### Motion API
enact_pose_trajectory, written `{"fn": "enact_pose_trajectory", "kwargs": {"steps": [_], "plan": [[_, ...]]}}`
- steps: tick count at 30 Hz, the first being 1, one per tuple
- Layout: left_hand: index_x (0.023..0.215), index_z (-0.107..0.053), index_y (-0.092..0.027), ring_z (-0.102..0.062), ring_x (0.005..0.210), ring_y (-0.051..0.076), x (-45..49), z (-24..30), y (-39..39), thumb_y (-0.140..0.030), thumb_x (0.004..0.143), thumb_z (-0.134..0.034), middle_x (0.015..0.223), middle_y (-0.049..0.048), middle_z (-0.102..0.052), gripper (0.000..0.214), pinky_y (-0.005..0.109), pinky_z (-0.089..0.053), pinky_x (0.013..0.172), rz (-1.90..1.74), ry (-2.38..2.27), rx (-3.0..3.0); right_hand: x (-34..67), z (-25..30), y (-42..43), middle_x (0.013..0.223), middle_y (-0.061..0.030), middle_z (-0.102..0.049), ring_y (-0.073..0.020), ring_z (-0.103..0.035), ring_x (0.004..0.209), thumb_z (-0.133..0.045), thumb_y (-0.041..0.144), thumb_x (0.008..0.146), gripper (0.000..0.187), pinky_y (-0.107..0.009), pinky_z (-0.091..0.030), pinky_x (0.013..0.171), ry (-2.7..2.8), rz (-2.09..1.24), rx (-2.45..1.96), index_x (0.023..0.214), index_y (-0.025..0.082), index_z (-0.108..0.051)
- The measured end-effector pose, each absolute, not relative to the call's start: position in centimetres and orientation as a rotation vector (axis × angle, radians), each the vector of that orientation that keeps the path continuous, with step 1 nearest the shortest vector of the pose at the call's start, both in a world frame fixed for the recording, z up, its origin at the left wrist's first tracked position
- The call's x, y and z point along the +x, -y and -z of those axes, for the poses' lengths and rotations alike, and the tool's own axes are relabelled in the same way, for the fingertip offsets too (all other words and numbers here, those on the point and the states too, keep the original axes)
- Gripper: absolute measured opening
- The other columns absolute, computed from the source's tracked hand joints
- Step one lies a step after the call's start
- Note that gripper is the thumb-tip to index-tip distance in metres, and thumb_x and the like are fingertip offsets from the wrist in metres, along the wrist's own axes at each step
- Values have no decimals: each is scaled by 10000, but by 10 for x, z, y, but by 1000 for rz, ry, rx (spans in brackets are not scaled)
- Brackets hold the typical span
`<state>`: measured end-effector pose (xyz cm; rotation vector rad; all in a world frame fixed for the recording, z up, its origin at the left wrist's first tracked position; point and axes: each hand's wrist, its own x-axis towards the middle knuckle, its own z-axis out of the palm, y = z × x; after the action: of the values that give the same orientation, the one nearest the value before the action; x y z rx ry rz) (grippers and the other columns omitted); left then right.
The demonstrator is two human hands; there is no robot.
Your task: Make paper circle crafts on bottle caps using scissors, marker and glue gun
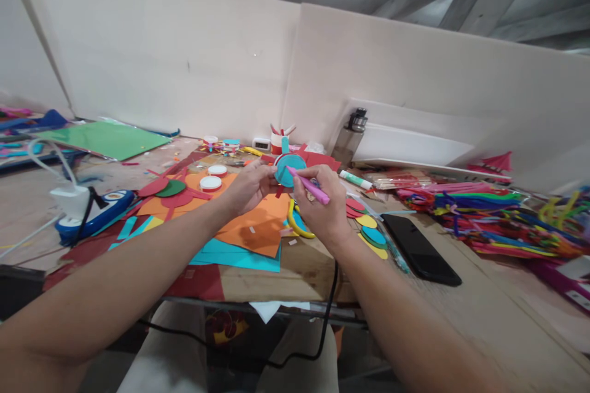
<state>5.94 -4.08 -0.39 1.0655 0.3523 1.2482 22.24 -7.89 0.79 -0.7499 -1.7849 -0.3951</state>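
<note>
My left hand (255,184) pinches the left edge of a blue paper disc (289,167), which is held up above the table. A white rim shows along the disc's upper left edge; what lies behind it is hidden. In my right hand (325,199) is a pink pen (314,189), its tip on the face of the disc. Below the hands lie orange paper sheets (258,236) over blue sheets (230,258). Yellow-handled scissors (298,228) lie partly under my right hand.
Red-sided white lids (211,183) and paper discs (171,188) lie left of the hands. Right are a black phone (420,250), a glue stick (355,180) and bundled pipe cleaners (502,212). A blue power strip (96,216) stands left; a black cable (329,313) hangs over the front edge.
</note>
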Motion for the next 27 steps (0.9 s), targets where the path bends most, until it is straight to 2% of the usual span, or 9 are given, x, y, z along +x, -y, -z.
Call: {"fn": "enact_pose_trajectory", "kwargs": {"steps": [10, 15, 27], "plan": [[909, -591, -131, -702, 679, 166, 59, 3, 42, -164, 788, -652, 786, 53, -727, 139, 306, -589, 695, -1252, -356, 1061, 222, -8, 79, 783, -20, -652, -186, -594, 724, -602, 195, 875, 55, -344, -424, 675, 1782, 395, -744, 884, 227, -559], [910, -595, -130, -698, 664, 162, 60, 2, 43, -155, 782, -653, 776, 52, -725, 142, 261, -566, 621, -1251, -348, 1062, 223, -8, 79, 781, -21, -653, -188, -594, 724, -597, 202, 879, 48, -346, -424, 676, 1787, 401, -750, 886, 229, -557], [939, -589, -133, -705, 691, 164, 59, 3, 42, -166, 787, -660, 791, 48, -727, 172, 305, -591, 715, -1253, -349, 1064, 222, -8, 79, 780, -22, -648, -186, -590, 724, -598, 197, 875, 46, -342, -423, 677, 1782, 401, -757, 879, 221, -559]]}}
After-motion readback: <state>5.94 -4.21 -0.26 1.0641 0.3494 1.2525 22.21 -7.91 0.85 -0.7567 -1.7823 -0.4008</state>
